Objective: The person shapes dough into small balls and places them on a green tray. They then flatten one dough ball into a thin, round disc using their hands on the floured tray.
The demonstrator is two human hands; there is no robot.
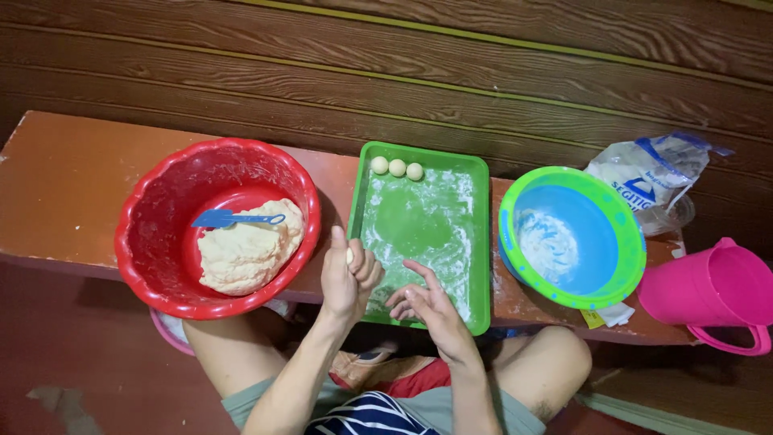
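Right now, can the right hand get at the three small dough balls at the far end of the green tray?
Probably yes: the right hand is open over the green plastic tray, and only floured tray surface lies between it and the three small dough balls.

On the long brown wooden bench [64, 185], a red plastic basin [161, 242] of pale dough [245, 254] is set left, a green rectangular tray [423, 221] centre, a blue-and-green bowl [584, 250] right, and a pink plastic jug [717, 294] at the right end.

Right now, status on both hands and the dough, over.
Left hand closed on a small dough piece. Right hand open, empty, over the green tray. Three dough balls at the tray's far edge. Nothing between.
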